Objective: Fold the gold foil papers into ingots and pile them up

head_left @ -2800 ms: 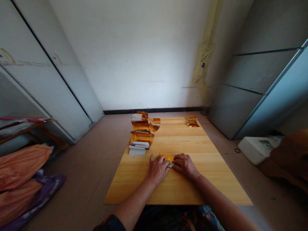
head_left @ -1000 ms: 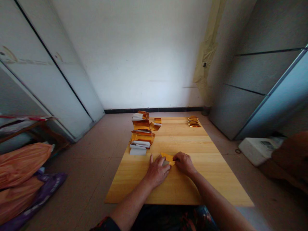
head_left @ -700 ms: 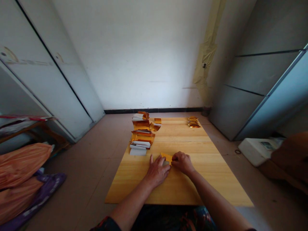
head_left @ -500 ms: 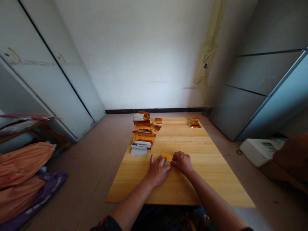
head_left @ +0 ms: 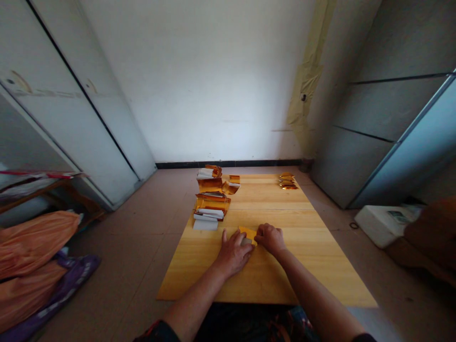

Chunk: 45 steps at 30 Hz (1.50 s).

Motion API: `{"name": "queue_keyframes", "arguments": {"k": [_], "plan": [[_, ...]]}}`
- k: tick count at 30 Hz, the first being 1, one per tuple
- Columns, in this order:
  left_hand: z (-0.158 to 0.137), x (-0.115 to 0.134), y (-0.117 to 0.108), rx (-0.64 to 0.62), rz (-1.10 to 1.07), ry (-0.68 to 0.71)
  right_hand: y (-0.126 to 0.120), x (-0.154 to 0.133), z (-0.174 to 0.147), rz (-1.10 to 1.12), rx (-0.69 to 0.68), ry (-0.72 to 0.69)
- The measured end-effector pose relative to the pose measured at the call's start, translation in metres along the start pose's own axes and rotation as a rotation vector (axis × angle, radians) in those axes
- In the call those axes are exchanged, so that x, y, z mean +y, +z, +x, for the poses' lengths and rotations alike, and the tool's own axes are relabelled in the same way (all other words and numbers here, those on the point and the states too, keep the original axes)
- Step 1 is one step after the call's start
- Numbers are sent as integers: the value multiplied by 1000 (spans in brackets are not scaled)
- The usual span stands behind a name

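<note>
A small sheet of gold paper [head_left: 250, 233] lies on the wooden board in front of me, with a greyish part showing at its near side. My left hand [head_left: 233, 252] rests on it from the left, fingers spread and pressing it down. At the right edge of the sheet my right hand [head_left: 271, 238] has its thumb and fingertips pinched together on the paper. Part of the sheet is hidden under the left fingers.
Stacks of curled gold foil paper [head_left: 213, 204] with whitish backs stand along the board's left side. Several folded gold pieces [head_left: 287, 181] sit at its far right corner. The wooden board [head_left: 306, 280] has floor around it; a white box [head_left: 381, 223] stands to the right.
My right hand has shifted very slightly right along the paper's edge, and more of the gold sheet shows between the hands. My left hand stays put.
</note>
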State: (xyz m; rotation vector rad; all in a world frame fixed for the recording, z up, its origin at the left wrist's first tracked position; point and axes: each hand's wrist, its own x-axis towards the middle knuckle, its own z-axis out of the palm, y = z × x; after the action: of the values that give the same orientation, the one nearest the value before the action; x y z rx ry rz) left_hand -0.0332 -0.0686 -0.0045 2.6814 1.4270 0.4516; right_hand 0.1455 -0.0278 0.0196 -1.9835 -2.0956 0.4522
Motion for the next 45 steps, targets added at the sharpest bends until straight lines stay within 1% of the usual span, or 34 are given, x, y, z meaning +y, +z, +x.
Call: {"name": "queue_keyframes", "arguments": {"k": [6, 10, 17, 23, 30, 33, 36, 40, 42, 45], "plan": [[0, 2, -4, -12, 7, 7, -8, 14, -1, 127, -71, -108], [0, 1, -5, -20, 14, 3, -9, 14, -3, 152, -59, -115], [0, 1, -6, -33, 17, -1, -7, 9, -8, 71, -27, -117], [-3, -5, -12, -72, -23, 43, -7, 14, -4, 104, -79, -118], [-2, -12, -18, -114, -17, 106, -5, 19, 1, 100, -94, -125], [-2, -12, -18, -117, -5, 113, -7, 16, -1, 86, -90, -122], [-2, -12, -17, -117, -5, 120, -9, 7, -5, 20, -80, -115], [-3, -12, -16, -110, -17, 109, -10, -2, -10, -63, -31, -105], [-2, -11, -15, -105, -34, 92, -10, -1, -10, -58, -38, -107], [1, -9, -12, -71, -67, 32, -12, 7, -9, 0, -65, -179]]}}
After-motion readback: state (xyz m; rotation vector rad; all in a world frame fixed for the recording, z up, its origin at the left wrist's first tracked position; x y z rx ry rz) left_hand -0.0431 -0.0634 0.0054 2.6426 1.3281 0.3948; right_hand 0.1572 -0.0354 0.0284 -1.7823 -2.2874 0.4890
